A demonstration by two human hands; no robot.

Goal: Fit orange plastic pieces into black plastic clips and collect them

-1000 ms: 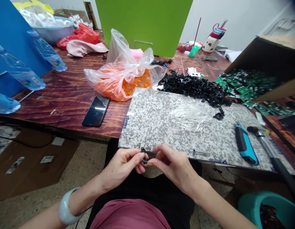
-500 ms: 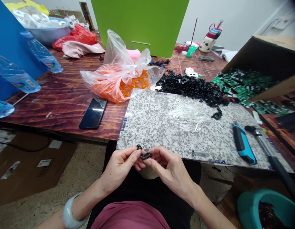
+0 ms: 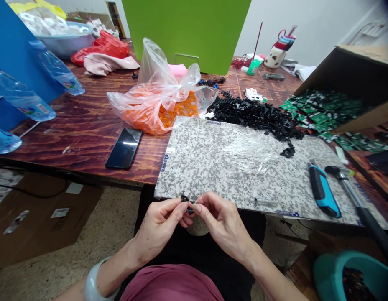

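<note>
My left hand (image 3: 159, 228) and my right hand (image 3: 220, 225) meet in front of the board's near edge. Their fingertips pinch a small black plastic part (image 3: 185, 200) from both sides, and the fingers hide most of it. Just beyond my hands lies a speckled grey granite-pattern board (image 3: 209, 171), with a sheet of clear plastic film (image 3: 252, 154) on it. A heap of similar black parts (image 3: 253, 117) sits along its far edge. A pale bangle (image 3: 95, 282) circles my left wrist.
On the board lie a blue-and-black utility knife (image 3: 322, 192) and a long-handled hammer (image 3: 341, 177). A phone (image 3: 124, 148) and a bag of orange parts (image 3: 156, 100) stand on the wooden table (image 3: 81, 133). Green cards (image 3: 319, 110) spill from a cardboard box; a teal bucket (image 3: 347, 276) sits low right.
My hands have drawn closer together, and the black part, plainly visible half a second ago, is now mostly covered by my fingertips. The view has shifted slightly.
</note>
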